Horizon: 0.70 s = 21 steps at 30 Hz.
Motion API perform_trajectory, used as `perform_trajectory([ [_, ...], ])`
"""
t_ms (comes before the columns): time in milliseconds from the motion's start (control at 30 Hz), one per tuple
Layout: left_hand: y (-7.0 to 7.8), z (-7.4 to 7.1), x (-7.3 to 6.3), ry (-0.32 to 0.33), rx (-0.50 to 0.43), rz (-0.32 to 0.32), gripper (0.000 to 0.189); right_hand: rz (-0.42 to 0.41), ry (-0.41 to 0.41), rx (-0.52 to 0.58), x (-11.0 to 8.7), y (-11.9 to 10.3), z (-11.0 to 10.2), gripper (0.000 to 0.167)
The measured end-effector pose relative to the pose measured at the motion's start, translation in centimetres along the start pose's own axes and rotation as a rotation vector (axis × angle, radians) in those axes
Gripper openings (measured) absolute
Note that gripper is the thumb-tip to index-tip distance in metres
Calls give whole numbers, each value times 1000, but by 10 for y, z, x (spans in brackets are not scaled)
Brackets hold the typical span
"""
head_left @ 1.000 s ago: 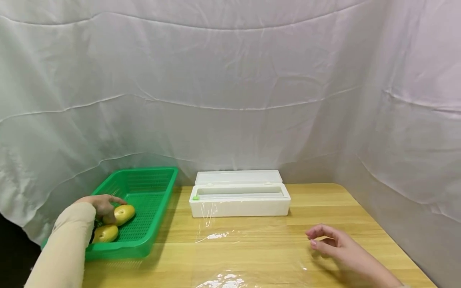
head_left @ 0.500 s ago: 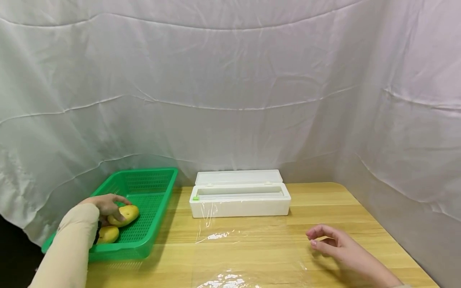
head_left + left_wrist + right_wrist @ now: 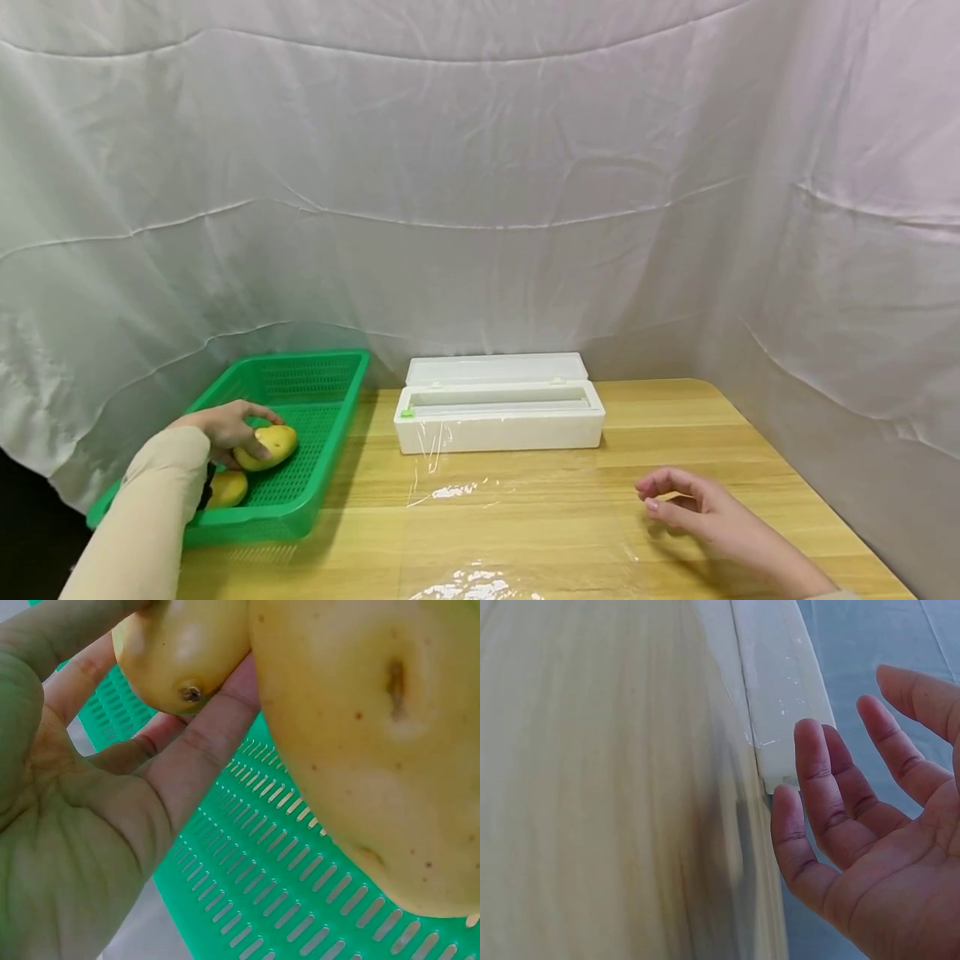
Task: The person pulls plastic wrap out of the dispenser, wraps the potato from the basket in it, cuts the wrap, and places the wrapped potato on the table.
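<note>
One potato [image 3: 278, 445] between gripping fingers [image 3: 206, 736] of left hand [image 3: 231, 424], just shifted rightward, seemingly liftable; nothing in relaxed right hand [image 3: 716, 512].

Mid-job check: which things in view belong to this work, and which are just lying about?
Part of the work:
left hand, gripping a potato
right hand, holding nothing
green basket, with a second potato in it
probably the clear film and open white box

Just there:
table
curtain behind
Nothing loose looks stray.

The left hand [image 3: 231, 427] grips 1 of 2 potatoes [image 3: 275, 446] in the green basket [image 3: 251, 525]; the right hand [image 3: 696, 507] hovers over the table [image 3: 667, 421].
</note>
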State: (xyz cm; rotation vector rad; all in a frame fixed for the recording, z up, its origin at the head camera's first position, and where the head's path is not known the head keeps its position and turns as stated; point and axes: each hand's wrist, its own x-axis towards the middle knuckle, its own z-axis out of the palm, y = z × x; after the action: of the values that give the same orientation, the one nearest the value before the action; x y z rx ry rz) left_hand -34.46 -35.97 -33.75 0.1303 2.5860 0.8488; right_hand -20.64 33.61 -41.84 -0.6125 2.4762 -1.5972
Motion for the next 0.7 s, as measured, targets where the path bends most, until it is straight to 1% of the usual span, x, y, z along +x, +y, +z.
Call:
perform_trajectory([
  [67,-1,0,1,-1,-19,9,73,13,2,-8,0,0,1,36],
  [233,-1,0,-1,7,-12,60,72,18,0,-12,0,0,1,35],
  [333,1,0,-1,18,4,116,71,19,-4,-12,1,0,1,34],
  [467,10,0,-1,36,40,210,70,22,-8,-15,1,1,1,35],
  [600,22,1,-3,70,58,257,70,24,-10,-16,1,1,2,35],
  [700,32,0,-7,104,74,281,71,25,-13,-16,2,1,2,35],
])
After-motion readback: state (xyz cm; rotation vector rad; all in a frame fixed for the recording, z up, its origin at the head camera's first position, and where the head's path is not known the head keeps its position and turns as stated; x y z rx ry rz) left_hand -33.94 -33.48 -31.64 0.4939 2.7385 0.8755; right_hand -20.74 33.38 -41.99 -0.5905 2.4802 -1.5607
